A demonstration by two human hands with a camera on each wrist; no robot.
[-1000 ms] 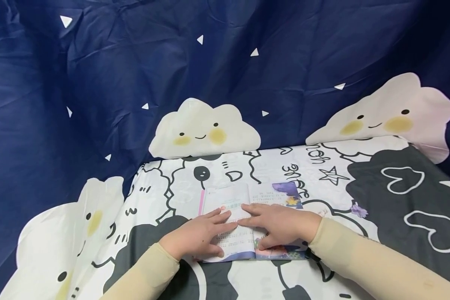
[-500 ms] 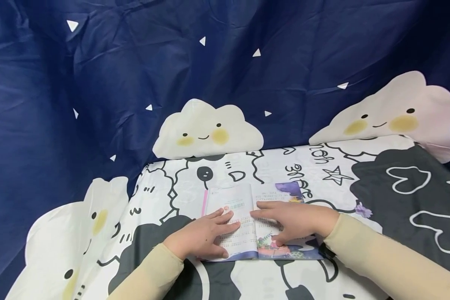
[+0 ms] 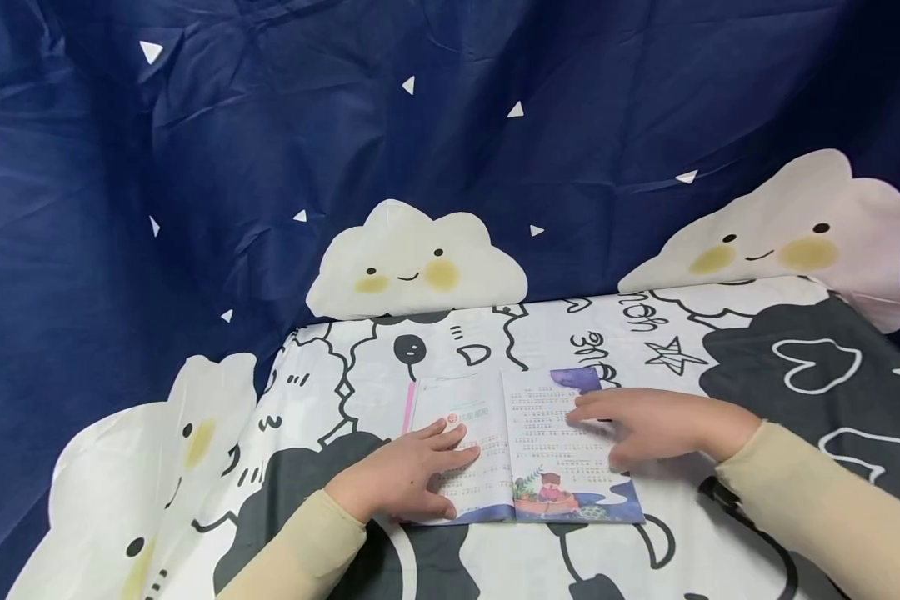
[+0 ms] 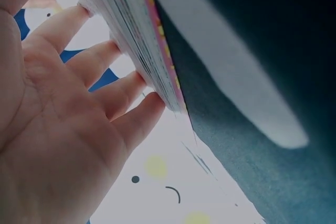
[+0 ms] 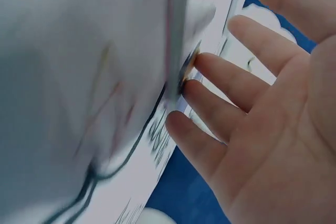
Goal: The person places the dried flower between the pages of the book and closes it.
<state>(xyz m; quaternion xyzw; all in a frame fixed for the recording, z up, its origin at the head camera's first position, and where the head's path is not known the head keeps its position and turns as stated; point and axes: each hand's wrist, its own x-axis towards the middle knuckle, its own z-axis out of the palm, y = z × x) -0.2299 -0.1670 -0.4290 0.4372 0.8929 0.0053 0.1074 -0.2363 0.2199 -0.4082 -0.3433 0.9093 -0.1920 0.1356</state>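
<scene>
An open book with printed text lies flat on the patterned cloth, a boy-and-boat style picture at the bottom of its right page. My left hand rests on the left page with fingers spread. In the left wrist view, the fingertips of the left hand press on the page, and the thick edge of the book shows beside them. My right hand is over the outer edge of the right page, fingers straight and slightly apart. In the right wrist view, the right hand holds nothing.
The black-and-white cloth covers the surface under the book. A dark blue curtain with white triangles hangs behind. Cloud shapes with faces, such as the middle cloud, line the back edge.
My right hand has slid right across the right page from near the centre fold to its outer edge, uncovering the text and picture. My left hand has stayed on the left page.
</scene>
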